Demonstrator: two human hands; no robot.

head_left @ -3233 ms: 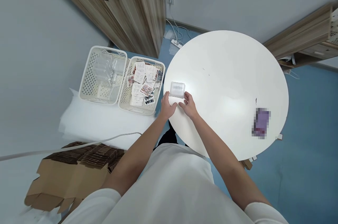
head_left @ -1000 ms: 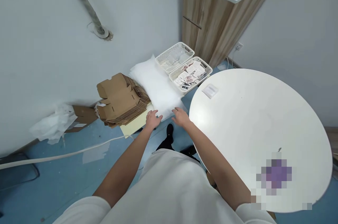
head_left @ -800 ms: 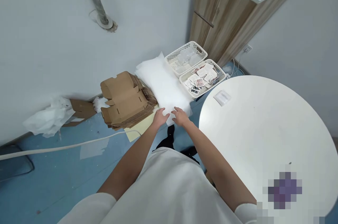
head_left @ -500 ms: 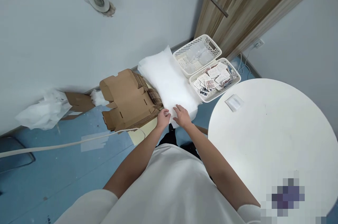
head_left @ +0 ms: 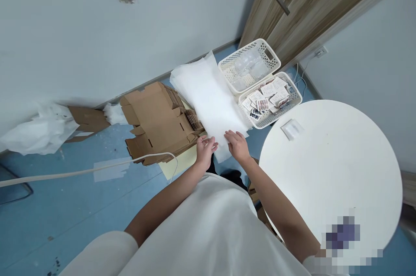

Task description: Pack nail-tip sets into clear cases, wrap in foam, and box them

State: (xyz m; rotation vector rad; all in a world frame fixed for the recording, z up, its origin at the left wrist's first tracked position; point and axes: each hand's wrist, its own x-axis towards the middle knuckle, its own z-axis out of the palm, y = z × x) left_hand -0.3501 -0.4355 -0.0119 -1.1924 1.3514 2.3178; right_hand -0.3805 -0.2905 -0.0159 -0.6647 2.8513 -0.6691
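A stack of thin white foam sheets [head_left: 208, 94] lies between flattened cardboard and two baskets. My left hand [head_left: 205, 151] is over the stack's near left corner, its fingers loosely bent and apart. To its right, my right hand [head_left: 238, 145] hovers at the near edge with fingers stretched out toward the left. A gap separates the two hands, and no sheet shows gripped in either. Whether the fingertips touch the top sheet cannot be made out.
Flattened brown cardboard boxes [head_left: 159, 120] are stacked at left. Two white baskets stand at right: one basket [head_left: 232, 85] with clear plastic packs, another basket [head_left: 271, 123] with cards and nail-like sets. A round white table [head_left: 338, 159] bears a small clear packet [head_left: 291, 129]. A white cable [head_left: 97, 174] crosses the left.
My hands have moved apart, the right one shifting rightward off the near edge. The foam's near edge, bulging before, now lies flatter. The whole view has shifted slightly.
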